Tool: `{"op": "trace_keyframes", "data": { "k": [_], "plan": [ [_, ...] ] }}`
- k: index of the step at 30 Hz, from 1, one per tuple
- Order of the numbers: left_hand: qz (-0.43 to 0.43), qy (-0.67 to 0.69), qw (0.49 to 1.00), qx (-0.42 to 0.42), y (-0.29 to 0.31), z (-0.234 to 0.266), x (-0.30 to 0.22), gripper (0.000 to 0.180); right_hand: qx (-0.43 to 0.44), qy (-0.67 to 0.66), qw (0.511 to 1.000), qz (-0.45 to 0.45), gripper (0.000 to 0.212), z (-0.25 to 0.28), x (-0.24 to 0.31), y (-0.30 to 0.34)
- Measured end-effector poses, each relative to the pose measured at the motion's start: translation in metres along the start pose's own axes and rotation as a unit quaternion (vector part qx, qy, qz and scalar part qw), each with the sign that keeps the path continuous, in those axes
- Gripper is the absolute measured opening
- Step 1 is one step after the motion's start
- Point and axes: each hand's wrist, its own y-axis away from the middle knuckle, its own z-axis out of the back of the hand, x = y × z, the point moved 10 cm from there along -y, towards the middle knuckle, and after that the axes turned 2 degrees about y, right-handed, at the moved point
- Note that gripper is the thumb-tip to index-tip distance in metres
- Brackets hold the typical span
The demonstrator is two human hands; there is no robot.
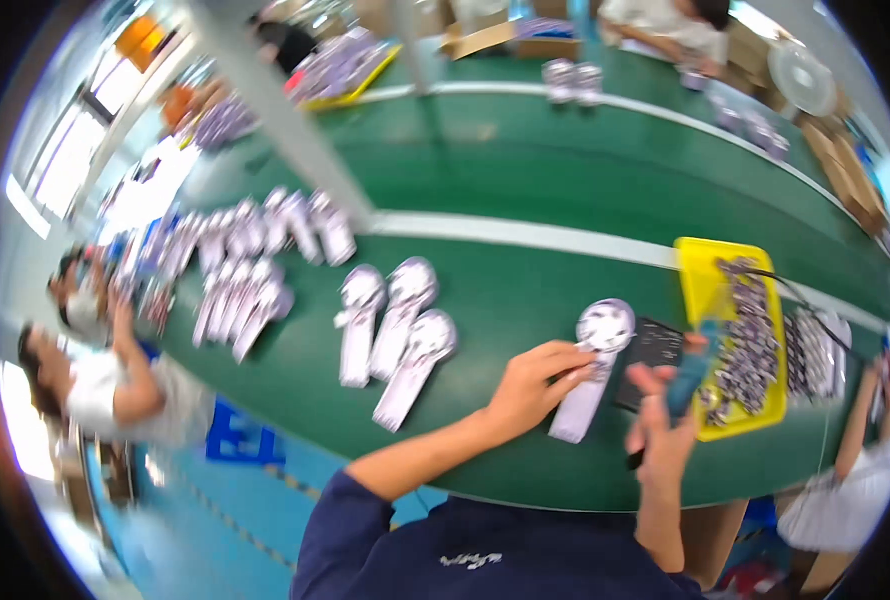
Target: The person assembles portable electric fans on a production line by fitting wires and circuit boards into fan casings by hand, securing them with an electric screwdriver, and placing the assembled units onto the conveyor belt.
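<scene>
In front of me on the green table lies a pale lilac handheld fan [587, 395], its round head with dark openings pointing away. My left hand [545, 385] holds it at the neck, thumb and fingers closed there. My right hand [659, 420] grips a blue-green power screwdriver [689, 378], blurred by motion and tilted, just right of the fan. A black cord [795, 295] runs over the yellow tray [700, 262], which holds many small metallic parts [750, 350]. Between fan and tray is a dark flat pad [655, 350], partly behind my right hand.
Left of me lie three similar fans [402, 325], with rows of more fans [245, 240] farther left. A white strip [525, 230] crosses the table, and a pale post [285, 120] rises from it. Other people [115, 390] sit left, right and across. Clear bags [815, 350] lie beyond the tray.
</scene>
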Motion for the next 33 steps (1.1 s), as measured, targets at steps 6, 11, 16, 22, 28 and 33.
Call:
{"op": "trace_keyframes", "data": {
  "k": [6, 11, 16, 22, 28, 33],
  "plan": [
    [-0.027, -0.021, 0.999, 0.027, 0.006, -0.028, -0.047, 0.024, 0.001, -0.145, 0.985, -0.099, 0.046, 0.003, -0.034, 0.024],
    [-0.024, -0.002, 0.999, 0.034, 0.008, -0.053, -0.057, 0.025, -0.002, -0.214, 0.969, -0.126, 0.042, 0.021, -0.039, 0.030],
    [-0.064, -0.039, 0.996, 0.055, 0.007, -0.076, -0.066, 0.024, -0.009, -0.268, 0.949, -0.166, 0.028, 0.038, -0.038, 0.037],
    [-0.084, -0.087, 0.992, 0.032, -0.009, -0.055, -0.070, 0.021, 0.066, -0.342, 0.922, -0.168, 0.027, 0.005, -0.031, 0.022],
    [0.069, 0.032, 0.995, 0.060, -0.136, -0.069, 0.006, 0.022, -0.075, -0.188, 0.975, -0.097, 0.020, 0.097, -0.037, 0.024],
    [0.101, 0.090, 0.991, -0.010, -0.319, -0.049, 0.118, 0.027, -0.114, -0.184, 0.974, -0.073, 0.019, 0.111, -0.063, 0.060]
  ]
}}
